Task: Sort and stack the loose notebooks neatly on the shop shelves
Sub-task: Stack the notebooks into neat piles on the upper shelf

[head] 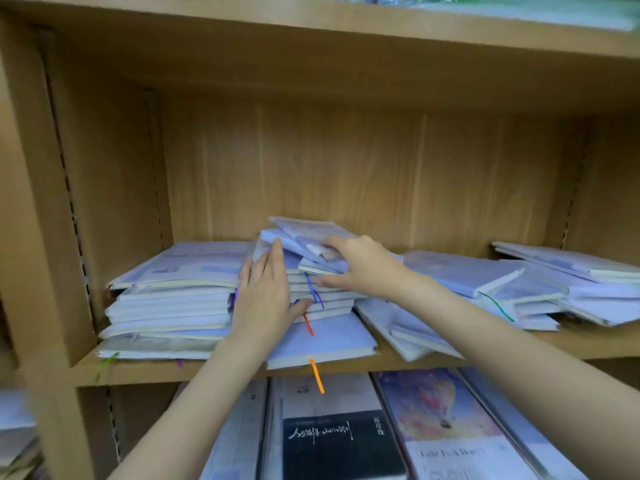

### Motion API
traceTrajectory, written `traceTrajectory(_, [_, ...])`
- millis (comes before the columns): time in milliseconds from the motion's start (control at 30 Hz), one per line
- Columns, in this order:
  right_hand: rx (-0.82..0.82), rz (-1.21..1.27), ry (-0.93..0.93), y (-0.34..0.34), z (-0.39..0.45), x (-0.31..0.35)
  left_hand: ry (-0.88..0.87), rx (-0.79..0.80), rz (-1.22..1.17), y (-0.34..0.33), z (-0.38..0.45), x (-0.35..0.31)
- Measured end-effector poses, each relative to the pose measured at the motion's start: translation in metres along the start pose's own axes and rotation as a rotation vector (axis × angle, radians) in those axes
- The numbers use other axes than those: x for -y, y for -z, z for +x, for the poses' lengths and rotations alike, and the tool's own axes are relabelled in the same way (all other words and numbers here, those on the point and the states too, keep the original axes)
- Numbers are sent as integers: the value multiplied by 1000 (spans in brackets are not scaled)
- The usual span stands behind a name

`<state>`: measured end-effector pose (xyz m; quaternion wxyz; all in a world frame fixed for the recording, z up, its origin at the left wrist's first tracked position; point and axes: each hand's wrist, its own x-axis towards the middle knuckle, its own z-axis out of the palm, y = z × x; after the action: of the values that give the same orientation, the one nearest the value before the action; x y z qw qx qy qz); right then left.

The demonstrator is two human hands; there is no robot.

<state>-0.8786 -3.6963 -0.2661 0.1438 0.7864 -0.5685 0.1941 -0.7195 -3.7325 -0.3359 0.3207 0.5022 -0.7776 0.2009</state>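
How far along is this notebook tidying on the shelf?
About midway, it seems. Looks done: the left stack lies fairly squared. In hand: the left hand presses the side of the middle pile while the right hand grips its crooked top notebooks. Left: the right-hand notebooks sprawl, overlapping at angles.

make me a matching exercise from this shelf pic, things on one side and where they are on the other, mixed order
Things:
1. left hand
2. right hand
3. orange ribbon
4. balloon-cover book

Places:
a. hanging over the shelf's front edge
b. on the lower shelf
c. flat against the left side of the middle stack
d. on top of the middle stack, thumb at its front

Pairs: 1-c, 2-d, 3-a, 4-b
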Motion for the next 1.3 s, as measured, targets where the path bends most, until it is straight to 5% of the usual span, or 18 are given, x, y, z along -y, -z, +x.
traceTrajectory(133, [107,151,36,10,-24,-20,15,52,-96,10,-1,-8])
traceTrajectory(233, [94,236,-22,22,-48,-43,-83,-102,-195,19,-4,-26])
traceTrajectory(333, [76,300,-149,42,-73,-85,-269,-311,-98,20,-3,-46])
traceTrajectory(533, [224,134,-313,45,-104,-153,-595,-338,199,4,23,-95])
traceTrajectory(833, [229,-115,-255,23,-100,-151,-509,-228,262,-10,42,-88])
traceTrajectory(1067, [-18,-459,-69,15,-118,-135,-432,-219,118,-1,43,-64])
traceTrajectory(1300, [-51,-179,-150,28,-111,-150,-491,-171,82,8,34,-42])
